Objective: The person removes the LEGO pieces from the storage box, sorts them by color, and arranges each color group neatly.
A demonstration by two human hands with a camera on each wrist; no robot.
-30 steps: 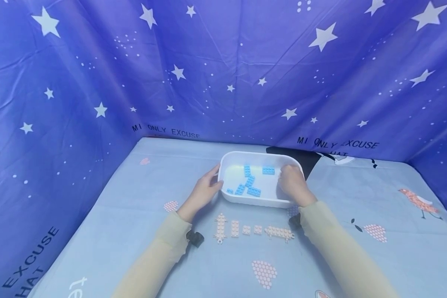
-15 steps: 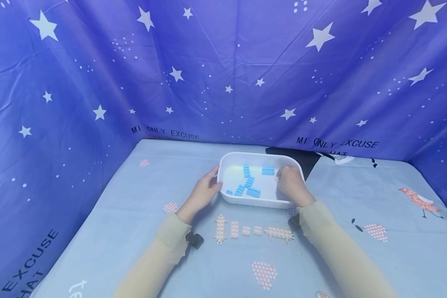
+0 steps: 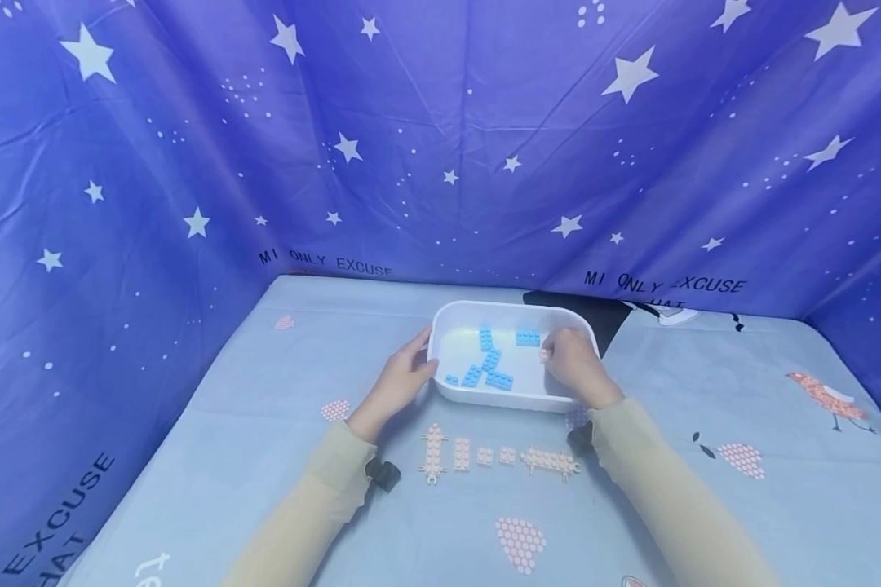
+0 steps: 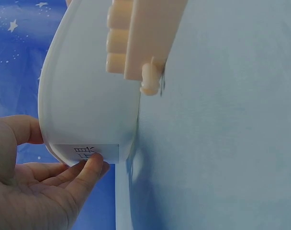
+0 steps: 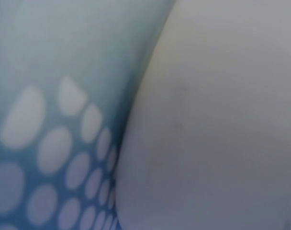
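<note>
A white plastic tray (image 3: 506,399) stands on the bed-like cloth, with several blue building bricks (image 3: 499,381) lying inside. My left hand (image 3: 402,377) holds the tray's left end; in the left wrist view its fingertips (image 4: 94,165) press on the labelled end wall. Inside the tray's right part is my right hand (image 3: 578,365), fingers curled, pinching a small pale pink brick (image 3: 544,355) that is mostly hidden. The right wrist view shows only the tray's outer wall (image 5: 207,120), blurred.
In front of the tray lies a row of pale pink pieces: a long studded plate with side pegs (image 3: 433,452), plain bricks (image 3: 462,454) and another pegged plate (image 3: 551,461). A black flat patch (image 3: 613,318) shows behind the tray. A starry blue curtain (image 3: 440,163) surrounds the surface.
The right hand has shifted slightly left inside the tray, and a pale pink brick now shows at its fingertips. The left hand and tray stay put.
</note>
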